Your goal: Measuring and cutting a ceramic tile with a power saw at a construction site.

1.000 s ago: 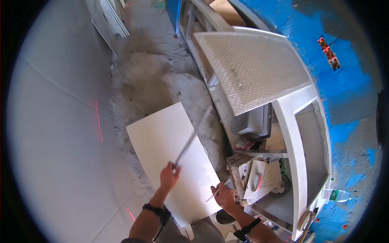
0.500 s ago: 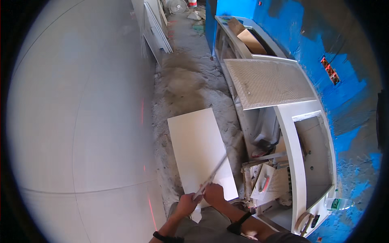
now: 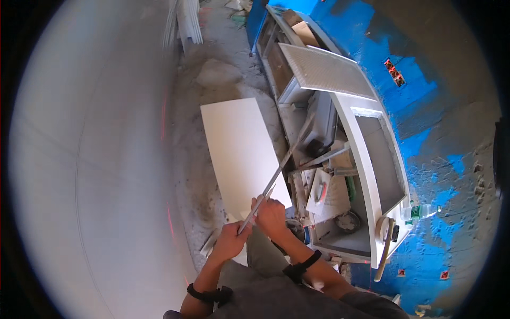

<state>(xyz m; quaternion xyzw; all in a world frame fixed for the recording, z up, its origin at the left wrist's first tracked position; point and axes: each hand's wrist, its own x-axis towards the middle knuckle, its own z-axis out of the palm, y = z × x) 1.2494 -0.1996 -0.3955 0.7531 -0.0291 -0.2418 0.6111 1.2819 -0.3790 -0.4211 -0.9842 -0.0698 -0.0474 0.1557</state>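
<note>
Both my hands are closed on a long, thin grey metal strip (image 3: 279, 170), which slants up and away to the right. My left hand (image 3: 229, 242) grips its near end. Just ahead of it, my right hand (image 3: 270, 217) is wrapped round the strip, and a thin pencil-like stick pokes out beside its fingers. Below and beyond the hands lies a large white rectangular panel (image 3: 239, 143), its near right corner close to my right hand. The strip crosses over the panel's right edge, with its far end over the open cabinet frame.
A white cabinet frame (image 3: 353, 138) stands right, holding a trowel (image 3: 321, 192) and other tools. A textured panel (image 3: 329, 72) lies across it. A hammer (image 3: 386, 250) and plastic bottle (image 3: 419, 211) rest at its near end. A large pale wall (image 3: 117, 159) borders the left; dusty floor (image 3: 207, 69) lies ahead.
The view has shifted, so the panel and cabinet appear higher and further left. Both hands keep hold of the strip, and more of its length now shows, reaching towards the cabinet.
</note>
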